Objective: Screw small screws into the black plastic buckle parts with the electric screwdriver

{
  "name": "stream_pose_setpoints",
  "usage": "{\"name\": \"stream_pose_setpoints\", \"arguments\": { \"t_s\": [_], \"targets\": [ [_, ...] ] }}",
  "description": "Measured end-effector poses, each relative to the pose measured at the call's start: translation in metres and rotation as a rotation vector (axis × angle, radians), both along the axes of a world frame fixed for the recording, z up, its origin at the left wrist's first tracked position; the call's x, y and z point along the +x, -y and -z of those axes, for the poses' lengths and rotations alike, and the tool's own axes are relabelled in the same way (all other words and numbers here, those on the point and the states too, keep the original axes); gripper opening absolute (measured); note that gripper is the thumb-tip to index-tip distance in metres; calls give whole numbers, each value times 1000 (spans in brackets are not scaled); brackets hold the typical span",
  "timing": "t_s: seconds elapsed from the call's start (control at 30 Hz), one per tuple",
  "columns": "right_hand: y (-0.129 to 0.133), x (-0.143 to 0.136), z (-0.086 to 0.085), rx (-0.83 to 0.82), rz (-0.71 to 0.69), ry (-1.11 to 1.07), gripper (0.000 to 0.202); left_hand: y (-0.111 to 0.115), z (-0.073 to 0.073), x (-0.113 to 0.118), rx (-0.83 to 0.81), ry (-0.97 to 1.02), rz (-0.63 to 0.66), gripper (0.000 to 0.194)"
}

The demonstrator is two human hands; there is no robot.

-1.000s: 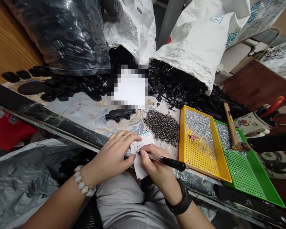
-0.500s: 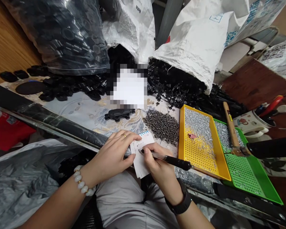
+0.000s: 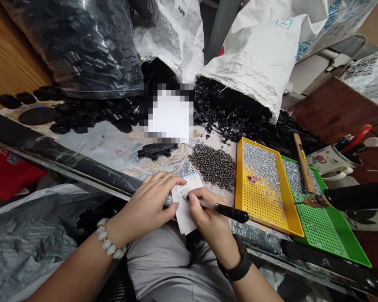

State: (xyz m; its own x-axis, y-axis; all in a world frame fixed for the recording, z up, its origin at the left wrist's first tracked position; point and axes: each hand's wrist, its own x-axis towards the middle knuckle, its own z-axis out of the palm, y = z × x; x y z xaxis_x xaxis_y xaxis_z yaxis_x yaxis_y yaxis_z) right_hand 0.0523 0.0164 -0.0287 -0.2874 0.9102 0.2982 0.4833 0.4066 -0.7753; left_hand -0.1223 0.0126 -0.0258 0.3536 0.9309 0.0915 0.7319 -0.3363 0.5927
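Note:
A small white notepad (image 3: pixel 186 218) with a blue-marked top edge lies at the table's front edge. My left hand (image 3: pixel 153 203) rests on its left side, fingers spread, wearing a ring and a beaded bracelet. Wrapped round a black pen (image 3: pixel 228 212), my right hand (image 3: pixel 211 218) holds the tip against the paper, where small handwriting shows. A black plastic part (image 3: pixel 157 151) sits just beyond my left hand. Behind the pad is a pile of small dark screws (image 3: pixel 214 167).
Yellow tray (image 3: pixel 238 180) and green tray (image 3: pixel 355 247) hold small silvery pieces at the right, with a wooden-handled tool (image 3: pixel 304 163) over the green one. White sacks (image 3: pixel 255 54) and a clear bag of black parts (image 3: pixel 94 50) stand behind. A mug (image 3: pixel 330 163) holds tools.
The pen's rear end has shifted slightly left, and the pen tip has moved a little on the paper. My left hand stays in place.

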Motion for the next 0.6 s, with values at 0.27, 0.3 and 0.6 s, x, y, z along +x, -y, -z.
{"name": "stream_pose_setpoints", "arguments": {
  "t_s": [0.27, 0.3, 0.6],
  "targets": [
    [0, 0, -1, -13, 13, -2, 24, 0, 0, 0, -6, 4, 3, 41],
    [0, -1, -1, -15, 17, -8, 24, 0, 0, 0, -4, 2, 1, 41],
    [-1, -2, -4, -31, 33, -14, 24, -1, 0, 0, -32, -7, 0, 42]
  ]
}}
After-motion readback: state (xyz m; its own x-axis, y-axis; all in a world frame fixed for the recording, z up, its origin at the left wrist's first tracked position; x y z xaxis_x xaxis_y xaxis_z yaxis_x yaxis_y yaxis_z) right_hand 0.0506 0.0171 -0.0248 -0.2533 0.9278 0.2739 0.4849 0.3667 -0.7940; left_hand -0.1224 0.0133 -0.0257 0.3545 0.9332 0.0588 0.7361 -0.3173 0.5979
